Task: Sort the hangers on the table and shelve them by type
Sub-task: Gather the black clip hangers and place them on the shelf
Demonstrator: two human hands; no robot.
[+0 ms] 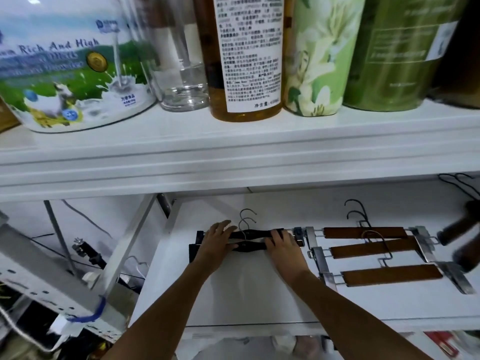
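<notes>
Two black clip hangers (249, 240) with grey wire hooks lie side by side on the lower white shelf (259, 289). My left hand (218, 237) rests on their left ends, fingers spread over both bars. My right hand (281, 241) holds their right ends, fingers curled over the bars. To the right lie three brown wooden clip hangers (374, 252) with metal clips, stacked in a slanted row. Thin black wire hangers (459, 183) show at the far right under the upper shelf.
The upper shelf (233, 152) carries a milk powder tin (72, 63), a glass jar (179, 61), an amber bottle (246, 58) and green canisters (363, 53). Dark blurred objects (462, 237) sit at the right edge. Metal frame parts and cables stand to the left.
</notes>
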